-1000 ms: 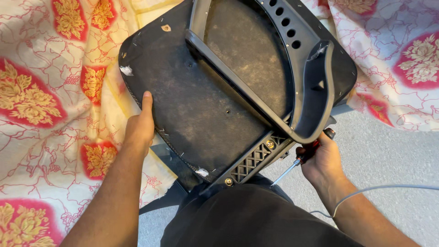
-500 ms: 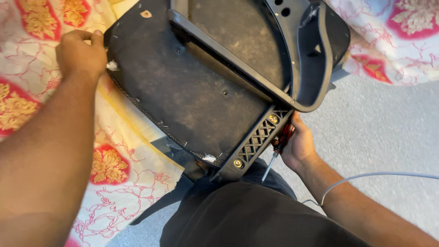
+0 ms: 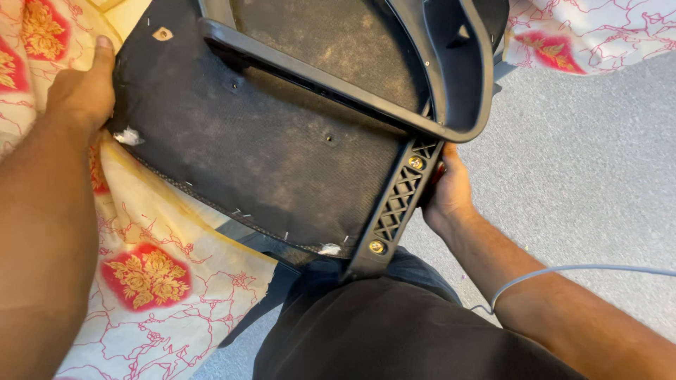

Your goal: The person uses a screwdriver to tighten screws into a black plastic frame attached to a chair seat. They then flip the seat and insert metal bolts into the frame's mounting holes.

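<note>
Black trouser cloth (image 3: 394, 331) over my lap fills the bottom centre of the frame, and a thin grey cable (image 3: 563, 271) crosses my right forearm at the lower right. Just above my lap, the upturned black chair seat (image 3: 282, 148), dusty and rough-surfaced, rests tilted with its underside toward me, taking up the middle and top of the frame. A black plastic lattice bracket (image 3: 398, 204) runs along its right edge, fixed with brass-coloured bolts (image 3: 377, 247). My right hand (image 3: 447, 193) sits just right of that bracket, fingers curled in behind it; a sliver of something red shows at the fingers, but I cannot tell what it is or whether I am gripping it. A curved black plastic armrest loop (image 3: 465, 84) sweeps over the seat toward the upper right. My left hand (image 3: 84, 91), at the upper left, clasps the seat's left edge, thumb laid along the rim. Small white tufts of stuffing (image 3: 127, 136) poke out just below that hand. Cream cloth with red and gold flower medallions (image 3: 148, 274) lies under the seat on the left, and grey carpet (image 3: 591, 176) spreads to the right.
</note>
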